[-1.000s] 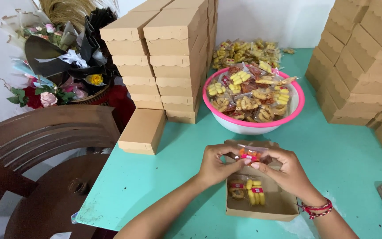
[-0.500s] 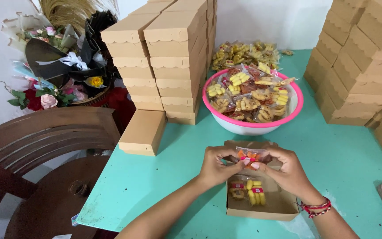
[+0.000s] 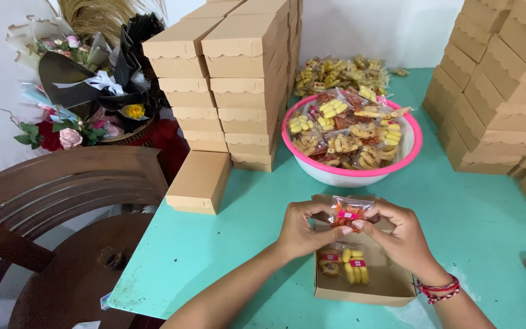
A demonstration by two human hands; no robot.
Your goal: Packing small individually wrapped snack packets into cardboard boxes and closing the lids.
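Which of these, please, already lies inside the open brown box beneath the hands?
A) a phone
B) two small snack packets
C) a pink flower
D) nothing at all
B: two small snack packets, one with yellow pieces, lie in the open box under both hands.

The worktop (image 3: 214,244) is turquoise. On it stand stacked brown boxes (image 3: 238,85) far left and more boxes (image 3: 500,91) far right, a pink-rimmed bowl (image 3: 354,173) between them, an open box (image 3: 385,283) near, a single box (image 3: 199,181) on the left.

Hands: 2, left hand (image 3: 299,231) and right hand (image 3: 400,237), holding 1 snack packet (image 3: 349,213)
Pkts lying in open box (image 3: 391,280): 2
Pink-rimmed bowl (image 3: 412,143): 1
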